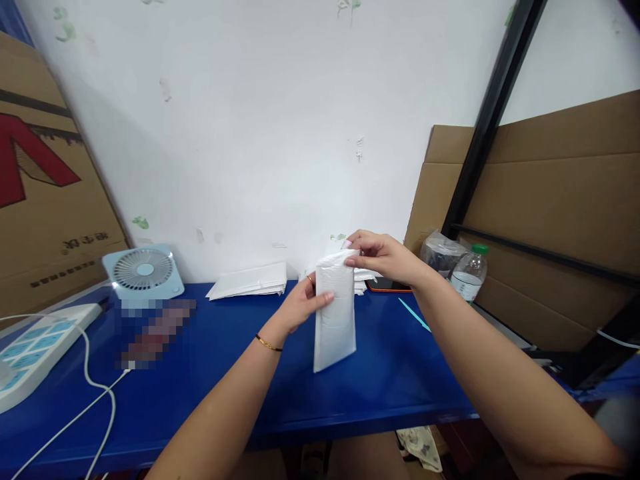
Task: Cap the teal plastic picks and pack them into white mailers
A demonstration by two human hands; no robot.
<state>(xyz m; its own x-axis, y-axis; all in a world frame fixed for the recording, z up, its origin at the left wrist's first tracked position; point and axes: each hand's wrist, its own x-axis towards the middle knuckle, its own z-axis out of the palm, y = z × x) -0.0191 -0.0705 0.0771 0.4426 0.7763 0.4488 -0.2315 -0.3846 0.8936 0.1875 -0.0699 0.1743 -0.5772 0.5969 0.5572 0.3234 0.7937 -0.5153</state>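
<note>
A white padded envelope (336, 327) stands nearly upright above the blue table, between both hands. My left hand (303, 303) grips its left side, thumb across the front and the other fingers hidden behind. At the top edge, my right hand (377, 257) pinches the upper right corner between thumb and fingers. Whether anything is inside the envelope cannot be seen. Behind it, against the wall, lie a stack of white envelopes (250, 280) to the left and more white envelopes (361, 283), partly hidden, to the right.
The blue table (215, 373) carries a light blue fan (145, 270), a white power strip (45, 353) with cables and a blurred-out object (157, 333) at left. On the right are a turquoise stick (414, 314), a green-capped bottle (469, 273) and a black metal post (493, 113).
</note>
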